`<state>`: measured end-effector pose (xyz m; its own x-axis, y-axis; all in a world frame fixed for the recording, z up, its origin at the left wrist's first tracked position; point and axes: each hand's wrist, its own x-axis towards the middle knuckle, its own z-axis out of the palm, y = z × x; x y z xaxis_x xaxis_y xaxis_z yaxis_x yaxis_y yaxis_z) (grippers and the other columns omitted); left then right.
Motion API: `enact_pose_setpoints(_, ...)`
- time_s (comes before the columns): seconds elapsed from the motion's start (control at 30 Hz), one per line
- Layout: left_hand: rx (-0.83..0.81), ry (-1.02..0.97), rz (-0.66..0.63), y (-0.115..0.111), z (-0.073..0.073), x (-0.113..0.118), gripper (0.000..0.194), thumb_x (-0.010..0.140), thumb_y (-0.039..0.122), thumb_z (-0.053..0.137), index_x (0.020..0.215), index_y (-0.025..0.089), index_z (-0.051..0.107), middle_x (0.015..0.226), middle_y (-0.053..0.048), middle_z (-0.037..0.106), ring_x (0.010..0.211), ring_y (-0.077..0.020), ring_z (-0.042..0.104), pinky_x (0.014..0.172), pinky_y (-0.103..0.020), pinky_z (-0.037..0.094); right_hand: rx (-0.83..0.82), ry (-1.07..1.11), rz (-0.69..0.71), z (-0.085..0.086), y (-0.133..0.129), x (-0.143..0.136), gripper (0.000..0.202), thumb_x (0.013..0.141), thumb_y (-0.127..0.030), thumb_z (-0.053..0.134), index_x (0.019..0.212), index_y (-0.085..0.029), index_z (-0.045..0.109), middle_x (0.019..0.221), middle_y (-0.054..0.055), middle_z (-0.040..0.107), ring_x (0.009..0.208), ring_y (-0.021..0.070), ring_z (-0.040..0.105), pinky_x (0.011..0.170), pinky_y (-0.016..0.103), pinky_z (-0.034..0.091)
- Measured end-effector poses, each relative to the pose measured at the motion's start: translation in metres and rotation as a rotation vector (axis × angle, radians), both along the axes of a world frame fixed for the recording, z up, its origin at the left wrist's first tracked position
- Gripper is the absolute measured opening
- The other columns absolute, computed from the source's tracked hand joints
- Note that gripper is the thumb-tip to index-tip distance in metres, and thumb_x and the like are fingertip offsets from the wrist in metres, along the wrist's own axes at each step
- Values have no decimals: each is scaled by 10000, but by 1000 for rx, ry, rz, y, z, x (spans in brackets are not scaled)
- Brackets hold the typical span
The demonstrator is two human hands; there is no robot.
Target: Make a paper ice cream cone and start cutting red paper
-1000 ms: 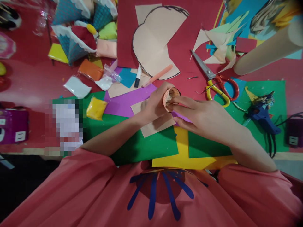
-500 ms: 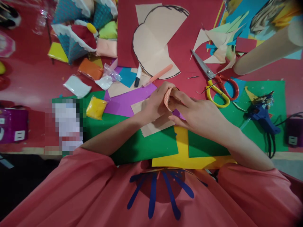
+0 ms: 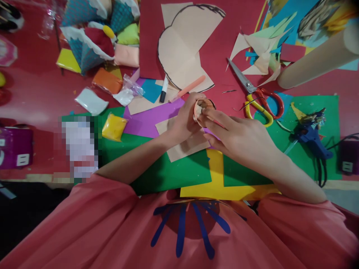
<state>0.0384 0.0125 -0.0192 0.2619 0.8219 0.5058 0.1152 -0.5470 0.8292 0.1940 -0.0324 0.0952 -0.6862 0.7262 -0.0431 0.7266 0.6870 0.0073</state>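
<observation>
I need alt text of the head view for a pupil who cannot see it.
A person's left hand holds a small patterned tube, its round opening showing, with the right hand at that opening. Nearby lie scissors, a blue glue gun and green paper.

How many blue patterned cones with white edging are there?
3, all at the upper left: a near cone, a rear-left cone and a rear-right cone, both cut off by the picture's edge. Others may be hidden.
</observation>
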Motion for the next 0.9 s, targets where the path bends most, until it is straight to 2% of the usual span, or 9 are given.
enact_pose_setpoints(0.13,-7,16,21,-3,-2,0,238,894,386,580,998,256,410,804,36,561,667,-98,590,602,-282,507,-9,-20,-21,3,-2,-1,408,1022,-302,334,1234,-156,650,1277,98,661,712,136,631,508,299,294)
enact_pose_setpoints(0.23,-31,83,25,-3,-3,-3,264,840,341,642,986,245,443,827,28,589,666,-94,594,543,-249,486,-17,-35,-31,7,-4,-1,414,1021,-299,333,1220,-148,663,1219,107,690,663,131,623,503,298,271)
enact_pose_setpoints(0.37,-32,136,-6,0,0,-8,203,825,230,641,973,252,503,902,3,651,788,-130,639,653,-288,541,-16,-60,-25,8,-7,-1,427,1020,-299,331,1273,-126,628,1258,136,671,626,121,607,503,295,260)
enact_pose_setpoints(0.43,16,154,-28,2,3,-8,154,836,204,619,945,255,522,888,5,658,805,-138,644,684,-304,548,-4,-72,-7,5,-8,-1,438,1021,-304,321,1310,-128,599,1317,141,636,623,120,600,498,298,256)
enact_pose_setpoints(0.6,110,200,-18,1,1,-7,102,858,162,583,890,236,520,785,25,605,706,-116,607,609,-274,514,19,-79,2,-9,-8,-1,452,1027,-316,285,1361,-165,550,1373,126,591,608,115,572,481,304,232)
enact_pose_setpoints(0.73,126,227,-7,2,-2,-8,94,879,207,589,890,225,498,790,12,574,698,-114,566,586,-272,479,18,-60,-21,-13,-4,-2,437,1008,-304,343,1399,-198,505,1367,124,582,684,136,589,497,298,246)
enact_pose_setpoints(0.9,26,158,10,1,-2,-8,88,920,303,550,919,240,488,839,-4,596,743,-128,577,629,-294,496,-29,-36,-67,1,-3,-3,407,1007,-295,334,1274,-159,609,1262,129,641,733,151,600,518,295,268)
